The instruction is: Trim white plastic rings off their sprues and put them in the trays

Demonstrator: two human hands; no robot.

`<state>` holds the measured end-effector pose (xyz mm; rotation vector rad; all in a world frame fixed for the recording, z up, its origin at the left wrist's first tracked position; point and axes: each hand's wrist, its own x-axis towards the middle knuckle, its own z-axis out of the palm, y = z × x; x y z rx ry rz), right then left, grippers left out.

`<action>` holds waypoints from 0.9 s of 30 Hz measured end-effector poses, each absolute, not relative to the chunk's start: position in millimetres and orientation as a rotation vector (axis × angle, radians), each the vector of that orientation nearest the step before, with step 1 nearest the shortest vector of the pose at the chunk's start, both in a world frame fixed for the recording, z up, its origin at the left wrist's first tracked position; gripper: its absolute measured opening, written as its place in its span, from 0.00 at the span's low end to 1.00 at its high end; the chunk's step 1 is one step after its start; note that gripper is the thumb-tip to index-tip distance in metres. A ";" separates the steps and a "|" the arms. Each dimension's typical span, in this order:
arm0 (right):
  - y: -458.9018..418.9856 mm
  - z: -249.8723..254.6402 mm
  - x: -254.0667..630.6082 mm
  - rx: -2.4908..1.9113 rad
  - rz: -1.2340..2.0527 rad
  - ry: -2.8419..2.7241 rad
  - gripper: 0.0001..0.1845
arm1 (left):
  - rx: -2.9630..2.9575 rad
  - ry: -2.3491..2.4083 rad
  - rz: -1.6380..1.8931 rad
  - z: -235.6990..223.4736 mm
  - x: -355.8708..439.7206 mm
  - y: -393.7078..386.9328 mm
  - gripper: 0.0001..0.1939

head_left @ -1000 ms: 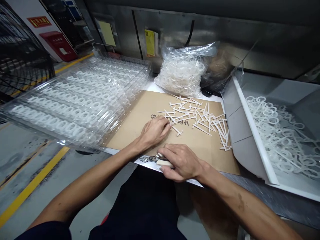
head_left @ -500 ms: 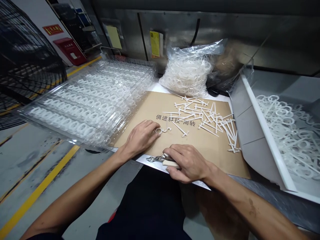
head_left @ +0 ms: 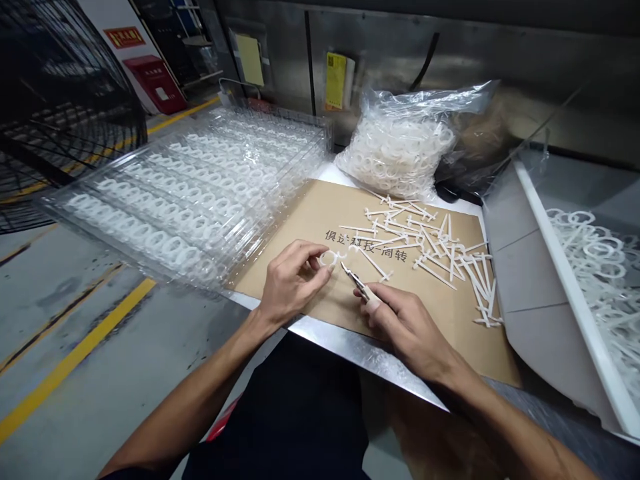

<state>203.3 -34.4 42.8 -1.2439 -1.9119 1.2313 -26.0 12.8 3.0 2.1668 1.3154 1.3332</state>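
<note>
Between the thumb and fingers of my left hand (head_left: 295, 277) is a white plastic ring part (head_left: 329, 257), held just above the cardboard sheet (head_left: 320, 207). A small curved piece sticks out from the ring's right side. My right hand (head_left: 400, 317) is wrapped round the pale handles of a pair of cutting pliers (head_left: 361, 283). The pliers' tips point up and left, close to the ring part's right end; whether they touch it I cannot tell. Several white plastic sticks with small crosspieces (head_left: 440, 247) lie scattered on the cardboard beyond my right hand.
Stacked clear plastic trays (head_left: 200, 193) with rows of white rings stand at left. A clear bag (head_left: 400, 147) full of rings sits at the back. A white box (head_left: 570, 300) with loose ring parts is at right. A black wire fan guard (head_left: 65, 113) stands far left.
My left hand has lifted the ring part off the cardboard. The pliers have turned from pointing left near the table edge to pointing up at the part. The view has shifted slightly.
</note>
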 end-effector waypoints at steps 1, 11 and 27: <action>-34.9 44.8 203.4 -1.265 1.271 -1.894 0.15 | 2.148 1.308 1.369 2.8 -23.5 9.7 0.10; -32.9 44.1 203.2 -1.394 1.366 -1.868 0.18 | 2.082 1.260 1.488 -1.5 -18.7 4.5 0.11; -34.7 39.9 206.5 -1.400 1.363 -1.860 0.17 | 2.134 1.212 1.515 0.1 -17.4 3.6 0.12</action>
